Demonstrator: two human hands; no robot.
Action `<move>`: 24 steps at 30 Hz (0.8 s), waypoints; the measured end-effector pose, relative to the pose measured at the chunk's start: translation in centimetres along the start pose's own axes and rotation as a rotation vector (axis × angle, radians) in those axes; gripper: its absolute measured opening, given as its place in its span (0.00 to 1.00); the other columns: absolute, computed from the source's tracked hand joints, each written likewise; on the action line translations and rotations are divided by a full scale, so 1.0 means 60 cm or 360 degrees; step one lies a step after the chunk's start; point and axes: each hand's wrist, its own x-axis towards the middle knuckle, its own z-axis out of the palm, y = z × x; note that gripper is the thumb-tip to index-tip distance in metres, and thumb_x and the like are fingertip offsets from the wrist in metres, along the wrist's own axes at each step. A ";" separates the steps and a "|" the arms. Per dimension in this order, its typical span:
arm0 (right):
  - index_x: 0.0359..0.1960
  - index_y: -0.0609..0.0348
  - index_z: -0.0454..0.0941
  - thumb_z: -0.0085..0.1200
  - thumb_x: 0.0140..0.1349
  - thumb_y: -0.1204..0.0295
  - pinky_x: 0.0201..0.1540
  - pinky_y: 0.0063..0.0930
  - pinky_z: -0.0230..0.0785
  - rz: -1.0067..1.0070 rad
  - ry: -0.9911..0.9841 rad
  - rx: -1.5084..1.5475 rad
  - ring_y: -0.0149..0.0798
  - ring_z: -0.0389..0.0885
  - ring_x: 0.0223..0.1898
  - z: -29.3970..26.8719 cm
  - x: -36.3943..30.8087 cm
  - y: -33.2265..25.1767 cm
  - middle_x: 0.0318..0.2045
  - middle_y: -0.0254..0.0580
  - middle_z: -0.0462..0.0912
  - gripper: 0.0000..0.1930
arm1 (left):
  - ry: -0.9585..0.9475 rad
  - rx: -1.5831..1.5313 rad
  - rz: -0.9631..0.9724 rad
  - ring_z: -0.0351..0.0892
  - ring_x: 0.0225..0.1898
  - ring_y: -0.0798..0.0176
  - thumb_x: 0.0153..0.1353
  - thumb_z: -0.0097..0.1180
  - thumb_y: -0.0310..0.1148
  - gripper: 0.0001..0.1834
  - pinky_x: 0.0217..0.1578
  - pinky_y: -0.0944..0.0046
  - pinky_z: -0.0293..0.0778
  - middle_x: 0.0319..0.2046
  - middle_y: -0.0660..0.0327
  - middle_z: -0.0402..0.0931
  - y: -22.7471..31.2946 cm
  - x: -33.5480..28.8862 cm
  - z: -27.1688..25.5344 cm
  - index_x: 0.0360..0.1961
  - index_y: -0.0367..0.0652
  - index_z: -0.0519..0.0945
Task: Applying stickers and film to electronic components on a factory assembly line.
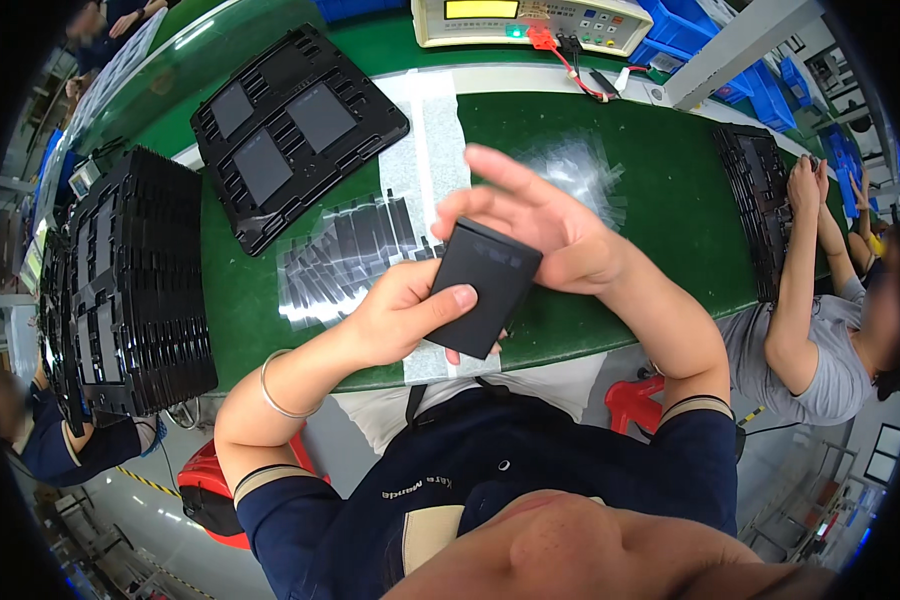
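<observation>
My left hand (410, 310) grips a flat black rectangular battery pack (489, 284), its thumb across the broad face and its fingertips showing past the lower edge. The pack is tilted above the green table, its top leaning to the right. My right hand (560, 230) is at the pack's upper right edge, fingers stretched out and apart; whether it touches the pack I cannot tell. Below and left of the pack, rows of black strips (355, 238) lie on clear film. Beyond them a black tray (270, 215) holds 3 dark grey flat packs (322, 117).
A tall stack of black trays (150, 280) stands at the left. Clear strips (575, 175) lie on the green mat (660, 190). At the back is a bench meter (530, 22) with red and black leads (575, 75). A co-worker (820, 340) handles trays (750, 200) at the right.
</observation>
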 end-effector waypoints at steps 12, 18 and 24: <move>0.25 0.65 0.74 0.53 0.56 0.76 0.23 0.24 0.60 -0.0197 0.0262 -0.1889 0.32 0.70 0.21 0.004 -0.006 -0.021 0.21 0.37 0.74 0.05 | 0.0258 0.0819 -0.0013 0.73 0.14 0.72 0.63 0.46 0.36 0.16 0.16 0.71 0.70 0.14 0.62 0.74 0.009 0.001 -0.004 0.26 0.34 0.76; 0.28 0.64 0.77 0.54 0.55 0.73 0.26 0.29 0.66 -0.0281 0.0209 -0.2115 0.39 0.74 0.22 0.003 -0.006 -0.024 0.21 0.41 0.75 0.05 | 0.0250 0.0865 -0.0039 0.73 0.13 0.71 0.64 0.45 0.36 0.16 0.16 0.71 0.70 0.14 0.62 0.74 0.005 0.002 -0.009 0.27 0.34 0.76; 0.30 0.66 0.77 0.52 0.60 0.71 0.29 0.21 0.66 0.0109 0.0491 -0.1089 0.25 0.73 0.26 -0.009 -0.007 -0.028 0.25 0.34 0.79 0.09 | 0.0329 0.0640 0.0091 0.75 0.16 0.71 0.65 0.42 0.35 0.15 0.16 0.73 0.69 0.20 0.60 0.77 -0.008 0.007 -0.006 0.34 0.33 0.74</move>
